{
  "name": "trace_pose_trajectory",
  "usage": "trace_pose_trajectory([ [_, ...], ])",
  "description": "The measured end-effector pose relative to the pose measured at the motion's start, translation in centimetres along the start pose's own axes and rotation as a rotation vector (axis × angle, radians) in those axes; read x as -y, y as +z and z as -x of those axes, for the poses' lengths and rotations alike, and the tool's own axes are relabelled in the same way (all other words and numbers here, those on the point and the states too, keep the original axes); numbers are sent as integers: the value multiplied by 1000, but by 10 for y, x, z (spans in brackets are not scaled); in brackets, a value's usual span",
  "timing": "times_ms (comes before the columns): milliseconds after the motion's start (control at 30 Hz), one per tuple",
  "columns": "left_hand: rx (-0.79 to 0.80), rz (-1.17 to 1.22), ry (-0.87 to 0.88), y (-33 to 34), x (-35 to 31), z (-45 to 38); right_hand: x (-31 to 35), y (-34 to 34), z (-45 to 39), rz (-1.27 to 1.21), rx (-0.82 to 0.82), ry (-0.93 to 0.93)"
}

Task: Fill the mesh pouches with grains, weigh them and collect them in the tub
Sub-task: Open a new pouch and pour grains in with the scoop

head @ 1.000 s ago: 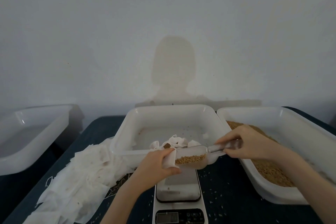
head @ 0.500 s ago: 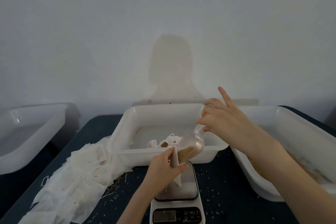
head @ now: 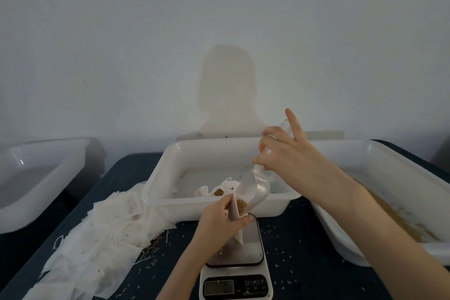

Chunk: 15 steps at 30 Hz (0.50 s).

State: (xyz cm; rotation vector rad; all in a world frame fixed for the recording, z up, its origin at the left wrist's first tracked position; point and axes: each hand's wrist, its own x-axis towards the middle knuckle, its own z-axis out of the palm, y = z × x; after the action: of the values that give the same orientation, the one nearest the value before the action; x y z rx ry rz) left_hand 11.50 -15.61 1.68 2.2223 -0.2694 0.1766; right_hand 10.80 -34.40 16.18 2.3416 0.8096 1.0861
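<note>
One pouch in hand: a small white mesh pouch [head: 235, 212], mouth up, hangs over the steel plate of the white digital kitchen scale [head: 235, 260].
Left hand [head: 220, 223]: fingers and thumb pinch the pouch's open edge, holding it upright just above the scale.
Right hand [head: 289, 161]: grips the handle of a clear plastic scoop [head: 255, 189]; index finger sticks up straight.
Scoop axis: steep, handle high and to the right, lip low and inside the pouch mouth.
Grains [head: 241, 204]: brown clump at the scoop lip, sliding into the pouch.
Key relation: pouch sits directly below the scoop; left hand is nearer to it.
Collecting tub: white rectangular plastic tub [head: 170, 168] just behind the scale, a few filled pouches inside.
Grain supply: second white tub [head: 389, 153] on the right.
Empty pouches: loose white heap [head: 97, 234] on the left.
Judgement: filling underway; weighing comes next.
</note>
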Motion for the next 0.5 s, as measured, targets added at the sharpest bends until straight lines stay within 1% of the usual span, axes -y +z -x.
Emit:
trace_pose_trajectory([
  [67,-16,0,4,1,-1,-1,-2,-5,-1,16,32,8],
  [167,-18,-5,13,3,-4,-2,-3,-9,0,44,158,17],
  [233,-18,-8,15,4,-6,-2,-2,-8,0,54,193,-5],
  [367,-36,-14,5,3,-8,-1,0,-16,-6,149,67,-76],
  [500,-56,-3,-5,1,-10,-1,0,-12,-9,154,51,-105],
])
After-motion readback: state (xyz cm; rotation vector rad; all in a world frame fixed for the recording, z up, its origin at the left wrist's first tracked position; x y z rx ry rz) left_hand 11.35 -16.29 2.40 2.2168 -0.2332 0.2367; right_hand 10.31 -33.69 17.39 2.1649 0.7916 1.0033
